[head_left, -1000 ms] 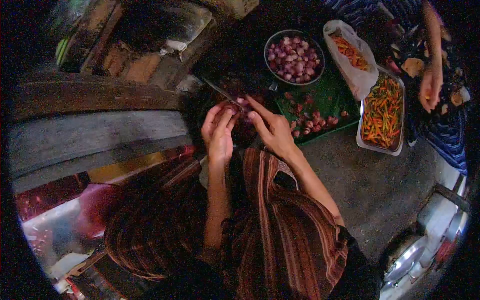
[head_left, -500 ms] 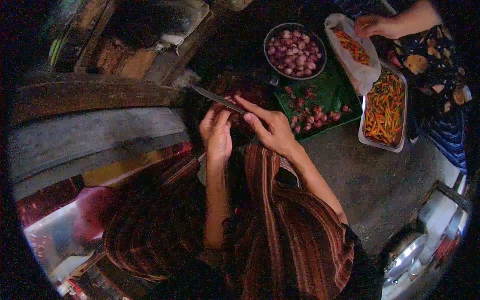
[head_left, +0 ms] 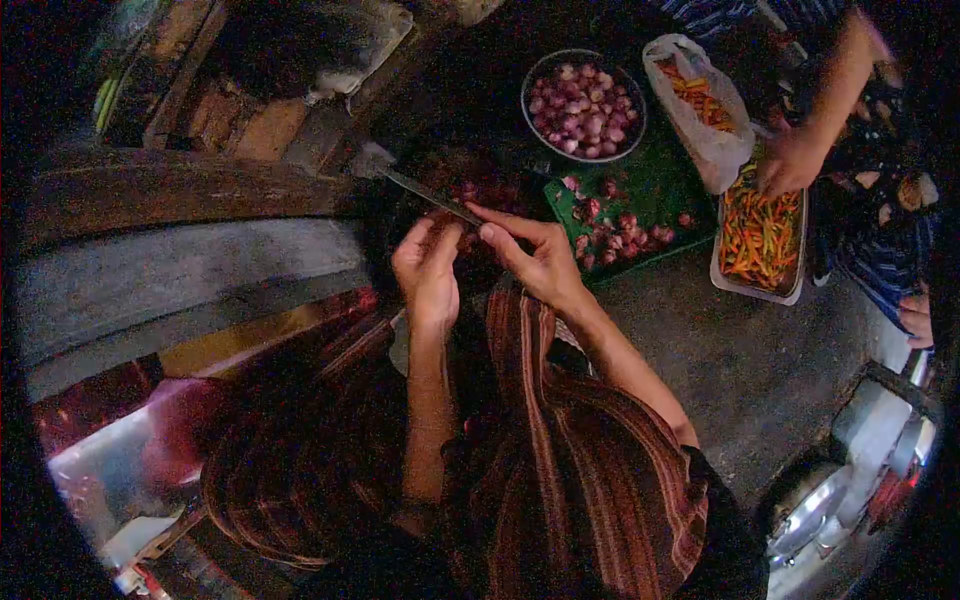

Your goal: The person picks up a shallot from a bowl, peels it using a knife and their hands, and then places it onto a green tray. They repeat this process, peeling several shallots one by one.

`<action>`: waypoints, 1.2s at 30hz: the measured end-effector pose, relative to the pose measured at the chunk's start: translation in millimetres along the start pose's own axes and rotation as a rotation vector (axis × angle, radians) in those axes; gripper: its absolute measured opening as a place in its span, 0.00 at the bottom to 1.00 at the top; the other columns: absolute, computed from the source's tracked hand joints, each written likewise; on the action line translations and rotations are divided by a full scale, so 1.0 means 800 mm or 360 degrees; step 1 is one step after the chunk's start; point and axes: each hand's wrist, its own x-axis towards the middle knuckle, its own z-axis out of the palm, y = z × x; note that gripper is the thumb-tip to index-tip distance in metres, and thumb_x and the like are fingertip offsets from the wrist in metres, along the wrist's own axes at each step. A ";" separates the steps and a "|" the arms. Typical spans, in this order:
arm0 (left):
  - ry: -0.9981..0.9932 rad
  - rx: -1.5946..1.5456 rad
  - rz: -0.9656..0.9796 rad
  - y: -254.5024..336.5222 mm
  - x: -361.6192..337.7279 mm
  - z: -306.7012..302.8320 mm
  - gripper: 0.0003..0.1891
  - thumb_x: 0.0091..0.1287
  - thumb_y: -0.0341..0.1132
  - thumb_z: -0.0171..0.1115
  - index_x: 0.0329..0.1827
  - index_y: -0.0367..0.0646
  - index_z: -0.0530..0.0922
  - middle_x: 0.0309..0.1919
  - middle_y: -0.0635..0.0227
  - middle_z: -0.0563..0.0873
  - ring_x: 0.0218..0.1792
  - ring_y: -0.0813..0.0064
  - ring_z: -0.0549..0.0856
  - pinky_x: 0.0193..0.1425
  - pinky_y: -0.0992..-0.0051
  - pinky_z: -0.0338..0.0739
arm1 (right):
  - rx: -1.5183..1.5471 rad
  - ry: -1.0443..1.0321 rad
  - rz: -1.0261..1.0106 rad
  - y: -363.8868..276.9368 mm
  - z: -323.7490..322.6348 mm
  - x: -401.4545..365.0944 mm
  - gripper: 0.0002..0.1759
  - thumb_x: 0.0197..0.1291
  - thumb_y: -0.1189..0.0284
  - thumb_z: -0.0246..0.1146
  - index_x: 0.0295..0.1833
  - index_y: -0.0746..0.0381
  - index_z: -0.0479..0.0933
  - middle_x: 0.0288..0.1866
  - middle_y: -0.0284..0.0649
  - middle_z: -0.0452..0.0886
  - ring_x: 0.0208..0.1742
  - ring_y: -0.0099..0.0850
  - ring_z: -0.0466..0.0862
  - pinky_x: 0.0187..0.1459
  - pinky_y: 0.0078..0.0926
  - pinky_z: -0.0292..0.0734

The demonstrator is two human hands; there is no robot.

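Observation:
My right hand (head_left: 538,252) is closed on the handle end of a knife (head_left: 420,188), its blade pointing up and to the left. Close beside it, my left hand (head_left: 428,265) has its fingers curled together under the blade. What those fingers hold is hidden in the dark. To the right of my hands, loose shallots (head_left: 625,238) and bits of skin lie on a green tray (head_left: 668,190). Behind the tray stands a round bowl (head_left: 527,122) full of peeled-looking shallots (head_left: 587,108).
Another person's hand (head_left: 793,162) reaches over a clear container (head_left: 760,293) of orange and green vegetable strips (head_left: 757,235). Next to it is a plastic bag (head_left: 725,165) with orange strips. Metal pans (head_left: 815,515) lie at lower right. A wooden beam (head_left: 180,192) runs along the left.
The other person's hand has moved from the plastic bag down to the container. Their second hand now shows at the right edge. My hands and the knife have barely shifted.

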 end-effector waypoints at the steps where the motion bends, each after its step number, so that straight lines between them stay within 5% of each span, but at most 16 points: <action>1: -0.0013 0.0021 0.0017 0.002 -0.001 0.004 0.11 0.61 0.24 0.60 0.47 0.33 0.78 0.41 0.66 0.83 0.42 0.78 0.81 0.48 0.78 0.73 | -0.0006 0.0002 -0.0002 0.001 -0.002 0.000 0.18 0.62 0.60 0.59 0.54 0.56 0.78 0.36 0.39 0.85 0.27 0.23 0.81 0.30 0.23 0.74; 6: -0.0042 0.0004 -0.0080 0.008 0.004 0.008 0.12 0.61 0.26 0.60 0.47 0.33 0.78 0.40 0.66 0.83 0.40 0.79 0.81 0.44 0.80 0.73 | 0.0391 -0.0033 0.0494 -0.005 -0.015 0.002 0.17 0.63 0.61 0.58 0.49 0.61 0.80 0.22 0.25 0.74 0.21 0.14 0.67 0.23 0.14 0.61; 13: -0.0132 -0.0026 -0.0260 0.001 0.013 -0.005 0.12 0.62 0.27 0.58 0.48 0.34 0.77 0.40 0.66 0.83 0.39 0.78 0.80 0.44 0.79 0.74 | 0.0324 -0.0099 0.0518 -0.003 -0.020 0.007 0.16 0.63 0.62 0.59 0.49 0.62 0.80 0.22 0.22 0.71 0.21 0.12 0.65 0.21 0.13 0.56; 18: -0.0205 -0.0132 -0.0309 0.001 0.010 -0.006 0.13 0.62 0.28 0.58 0.49 0.33 0.77 0.43 0.65 0.82 0.41 0.77 0.80 0.46 0.77 0.74 | 0.0158 0.0078 0.0530 0.010 -0.027 0.011 0.18 0.62 0.60 0.59 0.49 0.63 0.80 0.31 0.30 0.82 0.29 0.18 0.76 0.32 0.18 0.71; 25: -0.0109 -0.0214 -0.0388 0.006 0.010 0.001 0.15 0.62 0.30 0.59 0.52 0.35 0.76 0.45 0.66 0.82 0.45 0.77 0.78 0.52 0.75 0.72 | -0.0447 0.0105 0.0375 -0.014 -0.024 0.012 0.17 0.58 0.63 0.61 0.48 0.63 0.79 0.42 0.48 0.83 0.41 0.38 0.84 0.44 0.30 0.76; 27: -0.0118 -0.0214 -0.0366 0.003 0.011 -0.002 0.15 0.63 0.29 0.59 0.53 0.35 0.75 0.46 0.66 0.81 0.46 0.77 0.78 0.53 0.75 0.71 | -0.0658 0.0145 -0.0001 0.001 -0.025 0.013 0.18 0.53 0.65 0.63 0.47 0.63 0.79 0.40 0.52 0.82 0.39 0.44 0.83 0.43 0.34 0.76; 30: -0.0123 -0.0217 -0.0331 0.002 0.010 -0.003 0.15 0.63 0.28 0.58 0.53 0.36 0.75 0.47 0.66 0.81 0.48 0.77 0.78 0.54 0.76 0.71 | -0.0846 0.0143 -0.0057 0.004 -0.026 0.015 0.18 0.52 0.69 0.64 0.48 0.65 0.78 0.39 0.49 0.83 0.36 0.31 0.84 0.39 0.27 0.77; 36: -0.0127 -0.0223 -0.0270 0.000 0.012 -0.005 0.14 0.63 0.26 0.57 0.52 0.36 0.76 0.48 0.66 0.81 0.50 0.77 0.78 0.54 0.76 0.71 | -0.0851 0.0159 0.0091 -0.016 -0.021 0.014 0.23 0.58 0.64 0.61 0.57 0.63 0.72 0.33 0.46 0.83 0.32 0.30 0.83 0.36 0.26 0.76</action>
